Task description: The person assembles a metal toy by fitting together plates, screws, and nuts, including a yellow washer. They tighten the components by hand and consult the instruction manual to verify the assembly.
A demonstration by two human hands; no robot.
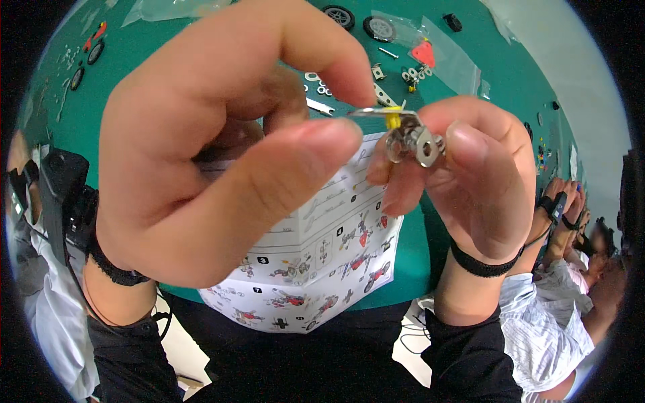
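A small assembly of shiny metal brackets [425, 148], with a yellow piece [393, 118] on it, is raised above the sheet. My right hand [480, 174] pinches it between thumb and fingers. From the left, the thumb and curled index finger of my left hand [222, 141] close about the flat metal end that sticks out; exact contact is hard to see. Under both hands lies a creased instruction sheet [316, 262] with assembly drawings, partly covered by my left hand. A flat metal wrench [320, 107] shows just beyond my left fingers.
On the green table [222, 40] lie black wheels [379, 28], a red triangular plate [423, 55], loose metal brackets [384, 95], a screw [388, 53] and clear plastic bags [463, 70]. More wheels [96, 52] are at far left. Other people's hands [564, 198] are at right.
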